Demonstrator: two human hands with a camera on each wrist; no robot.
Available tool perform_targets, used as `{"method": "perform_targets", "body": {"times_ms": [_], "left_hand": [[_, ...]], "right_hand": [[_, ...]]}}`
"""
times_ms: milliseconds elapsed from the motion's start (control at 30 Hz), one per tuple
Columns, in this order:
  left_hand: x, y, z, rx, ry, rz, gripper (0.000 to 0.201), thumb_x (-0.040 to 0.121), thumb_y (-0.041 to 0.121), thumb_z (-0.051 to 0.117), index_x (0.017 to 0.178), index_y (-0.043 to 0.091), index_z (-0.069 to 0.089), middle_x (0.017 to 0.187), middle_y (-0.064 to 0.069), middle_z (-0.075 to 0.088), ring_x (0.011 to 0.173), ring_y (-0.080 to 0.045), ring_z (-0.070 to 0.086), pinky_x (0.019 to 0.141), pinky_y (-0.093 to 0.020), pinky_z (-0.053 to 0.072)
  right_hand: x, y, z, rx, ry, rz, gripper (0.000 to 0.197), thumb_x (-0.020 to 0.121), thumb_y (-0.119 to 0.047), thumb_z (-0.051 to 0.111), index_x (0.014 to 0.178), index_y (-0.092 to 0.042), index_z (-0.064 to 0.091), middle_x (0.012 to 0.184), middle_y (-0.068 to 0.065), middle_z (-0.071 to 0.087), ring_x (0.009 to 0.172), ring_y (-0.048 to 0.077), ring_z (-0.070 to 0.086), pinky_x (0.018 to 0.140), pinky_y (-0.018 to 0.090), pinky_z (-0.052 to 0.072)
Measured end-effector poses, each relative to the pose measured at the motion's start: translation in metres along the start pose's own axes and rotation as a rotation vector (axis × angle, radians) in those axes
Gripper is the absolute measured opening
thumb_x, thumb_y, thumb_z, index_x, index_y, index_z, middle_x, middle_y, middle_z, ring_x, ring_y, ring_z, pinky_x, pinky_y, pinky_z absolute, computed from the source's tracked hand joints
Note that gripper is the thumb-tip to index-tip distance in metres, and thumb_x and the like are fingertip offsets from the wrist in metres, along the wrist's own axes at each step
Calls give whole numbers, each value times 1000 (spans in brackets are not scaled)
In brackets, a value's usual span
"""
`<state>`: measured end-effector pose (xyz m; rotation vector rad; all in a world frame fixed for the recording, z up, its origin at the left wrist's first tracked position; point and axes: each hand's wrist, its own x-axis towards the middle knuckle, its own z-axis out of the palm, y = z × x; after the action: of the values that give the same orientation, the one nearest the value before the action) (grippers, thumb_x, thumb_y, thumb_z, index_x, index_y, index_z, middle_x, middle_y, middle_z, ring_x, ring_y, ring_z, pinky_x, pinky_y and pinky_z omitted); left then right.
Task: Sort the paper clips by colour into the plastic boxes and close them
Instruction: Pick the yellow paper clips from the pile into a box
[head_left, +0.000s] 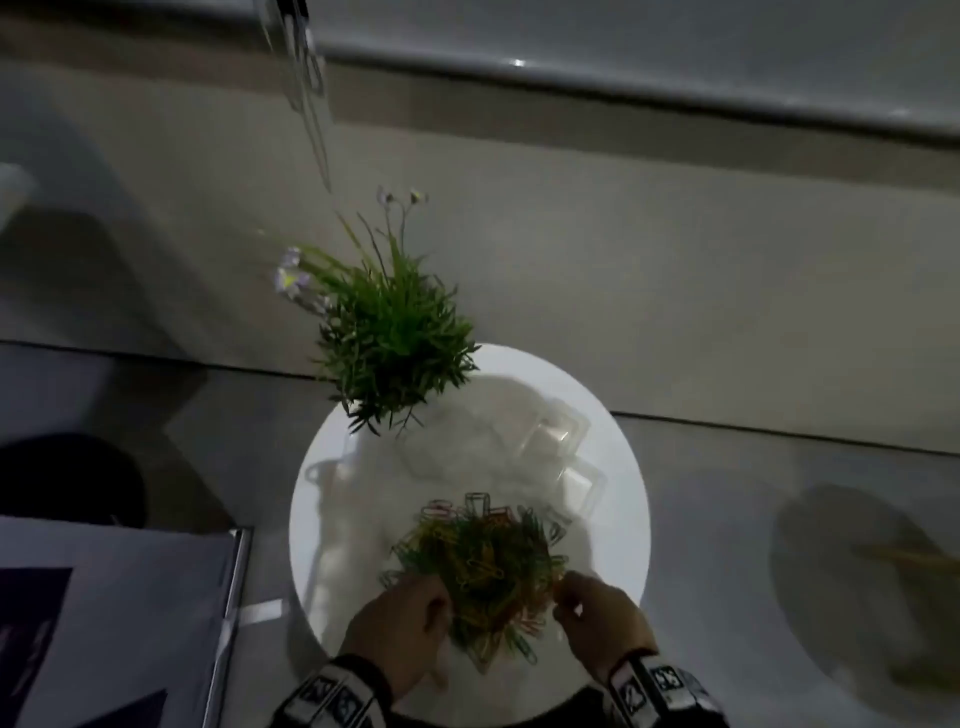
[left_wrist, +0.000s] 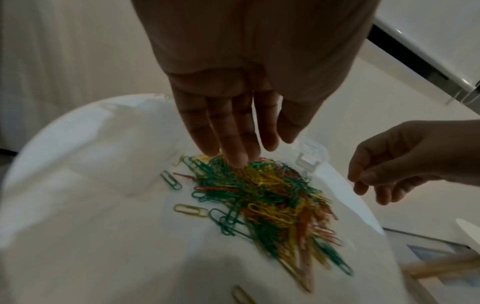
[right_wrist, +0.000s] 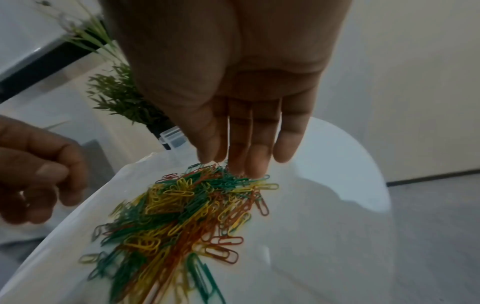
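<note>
A tangled pile of green, yellow and red paper clips (head_left: 483, 566) (left_wrist: 259, 195) (right_wrist: 182, 205) lies on the near half of a round white table (head_left: 618, 519). Clear plastic boxes (head_left: 556, 436) (left_wrist: 310, 158) (right_wrist: 172, 137) stand behind the pile, to the right. My left hand (head_left: 441, 613) (left_wrist: 233, 148) hovers at the pile's left edge with its fingers pointing down at the clips. My right hand (head_left: 566, 597) (right_wrist: 244, 162) is at the pile's right edge, fingers loosely bent. No clip shows in either hand.
A green plant (head_left: 395, 338) (right_wrist: 122, 96) with small pale flowers stands at the table's back left edge. To the left lies a light sheet or book (head_left: 104, 597). A blurred wooden object (head_left: 914, 561) sits on the floor at the right.
</note>
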<state>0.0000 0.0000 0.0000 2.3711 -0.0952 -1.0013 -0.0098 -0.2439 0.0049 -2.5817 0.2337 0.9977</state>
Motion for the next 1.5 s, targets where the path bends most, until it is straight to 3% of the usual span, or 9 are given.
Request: {"method": "perform_targets", "body": {"times_ms": [233, 467, 633, 767, 933, 1100, 1167, 1267, 1500], "left_hand": [[38, -17, 12, 3, 275, 113, 16, 95, 32, 49, 109, 29, 57, 111, 9, 51, 95, -11, 54, 79, -27, 47], [58, -15, 42, 118, 313, 236, 45, 89, 44, 58, 133, 36, 47, 128, 11, 40, 119, -11, 43, 94, -25, 44], [64, -23, 56, 98, 401, 284, 34, 90, 27, 60, 124, 28, 57, 120, 6, 47, 111, -14, 49, 90, -28, 46], [65, -25, 58, 50, 475, 312, 22, 89, 20, 60, 110, 21, 68, 108, -2, 59, 99, -22, 58, 84, -30, 47], [61, -27, 56, -180, 506, 255, 20, 88, 18, 63, 106, 19, 72, 100, 2, 68, 95, -15, 60, 80, -20, 42], [51, -26, 59, -463, 538, 122, 13, 86, 12, 66, 93, 20, 74, 76, 6, 68, 68, -10, 58, 65, -20, 44], [47, -27, 63, -606, 533, 92, 14, 84, 7, 67, 90, 19, 73, 65, 6, 63, 60, -10, 55, 61, -22, 44], [38, -25, 66, -829, 529, 84, 15, 85, -3, 64, 88, 11, 69, 66, -5, 61, 61, -17, 53, 53, -23, 42], [28, -18, 58, -1264, 465, 40, 14, 96, -4, 46, 94, 7, 56, 75, -11, 62, 48, -11, 60, 43, -19, 45]], "right_hand": [[50, -14, 25, 33, 211, -135, 24, 95, -25, 51, 115, -22, 64, 114, -1, 64, 101, 24, 62, 82, 33, 47], [64, -22, 50, 57, 313, -343, 32, 86, -34, 62, 118, -30, 62, 121, -10, 55, 107, 17, 57, 87, 32, 49], [62, -11, 72, 53, 410, -365, 34, 81, -31, 67, 115, -31, 66, 118, -10, 56, 107, 14, 56, 83, 33, 50], [66, -6, 78, 19, 509, -410, 17, 86, -23, 60, 99, -23, 71, 102, -4, 59, 92, 21, 61, 68, 32, 50], [59, -14, 71, 19, 427, -394, 30, 88, -29, 62, 118, -28, 63, 116, -4, 56, 110, 18, 53, 89, 30, 45], [52, -32, 72, -109, 385, -476, 39, 88, -35, 63, 126, -29, 60, 119, -1, 57, 115, 22, 52, 95, 32, 44], [53, -35, 72, -148, 385, -453, 34, 87, -33, 64, 121, -27, 62, 117, -1, 58, 112, 23, 54, 94, 34, 45], [51, -35, 69, -92, 410, -437, 8, 87, -18, 60, 93, -21, 66, 103, -1, 63, 101, 23, 59, 83, 28, 44], [53, -11, 60, 493, 516, -320, 21, 83, -2, 57, 77, -20, 66, 67, -7, 64, 68, 14, 60, 68, 26, 50]]}}
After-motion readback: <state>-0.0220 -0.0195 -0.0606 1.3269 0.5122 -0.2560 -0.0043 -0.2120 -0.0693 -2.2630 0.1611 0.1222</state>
